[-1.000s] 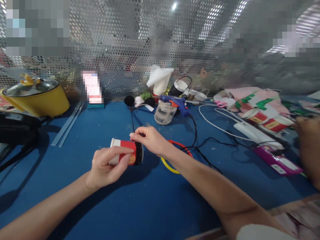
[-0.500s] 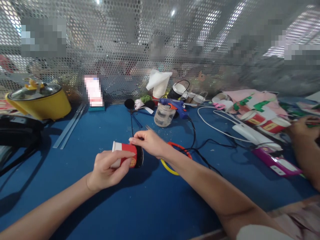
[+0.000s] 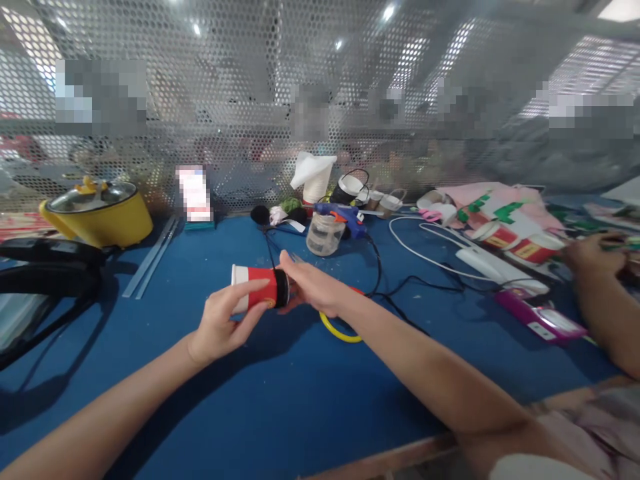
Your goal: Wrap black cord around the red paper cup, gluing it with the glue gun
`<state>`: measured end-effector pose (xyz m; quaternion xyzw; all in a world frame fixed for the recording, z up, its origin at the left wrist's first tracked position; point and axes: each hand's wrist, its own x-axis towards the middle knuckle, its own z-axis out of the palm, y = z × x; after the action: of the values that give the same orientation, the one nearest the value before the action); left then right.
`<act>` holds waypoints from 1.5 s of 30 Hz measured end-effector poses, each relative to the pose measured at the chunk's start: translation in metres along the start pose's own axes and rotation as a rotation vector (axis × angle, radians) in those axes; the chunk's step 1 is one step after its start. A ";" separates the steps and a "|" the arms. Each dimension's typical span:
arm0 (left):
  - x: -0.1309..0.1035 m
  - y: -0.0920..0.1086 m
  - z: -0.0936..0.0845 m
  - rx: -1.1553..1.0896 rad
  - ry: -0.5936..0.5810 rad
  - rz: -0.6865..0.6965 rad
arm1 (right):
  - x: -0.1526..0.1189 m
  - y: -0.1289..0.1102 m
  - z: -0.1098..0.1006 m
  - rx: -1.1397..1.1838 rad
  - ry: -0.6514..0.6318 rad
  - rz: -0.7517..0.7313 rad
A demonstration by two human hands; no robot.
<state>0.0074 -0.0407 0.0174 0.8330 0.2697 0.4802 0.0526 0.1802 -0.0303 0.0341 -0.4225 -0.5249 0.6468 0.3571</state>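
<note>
Paper cup [image 3: 262, 275], tipped sideways between both hands [image 3: 220, 325] [image 3: 319, 287], right-hand contact unclear.

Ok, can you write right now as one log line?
left hand: holds red-and-white cup sideways | right hand: at cup's black end | yellow pot: lid on

Head-worn camera, facing forward and down, blue tabletop [image 3: 300, 400] near, perforated screen [image 3: 240, 87] beyond

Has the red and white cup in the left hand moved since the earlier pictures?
Yes. Against the clear jar, the cup has moved up in the view, closer to it; whether lifted or pushed forward, I cannot tell.
</note>
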 end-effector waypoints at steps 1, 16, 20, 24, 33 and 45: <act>0.000 0.000 0.001 -0.016 -0.023 -0.033 | -0.004 0.001 0.000 0.044 -0.050 -0.009; 0.015 0.000 0.009 -0.818 -0.203 -0.829 | -0.021 0.024 -0.001 -0.566 0.140 -0.416; 0.013 0.002 0.011 -0.722 -0.231 -0.730 | -0.016 0.021 0.002 -0.354 0.045 -0.389; 0.011 0.001 0.012 -0.594 -0.177 -0.819 | -0.016 0.013 -0.001 -0.415 0.265 -0.424; 0.001 -0.008 0.011 -0.562 -0.186 -0.985 | -0.015 -0.055 -0.100 -0.808 1.117 -0.493; -0.004 -0.004 0.012 -0.460 -0.172 -0.920 | 0.016 -0.038 -0.125 -0.267 0.695 0.046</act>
<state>0.0139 -0.0375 0.0067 0.6317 0.4901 0.3843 0.4615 0.2897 0.0389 0.0567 -0.6715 -0.4425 0.3984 0.4410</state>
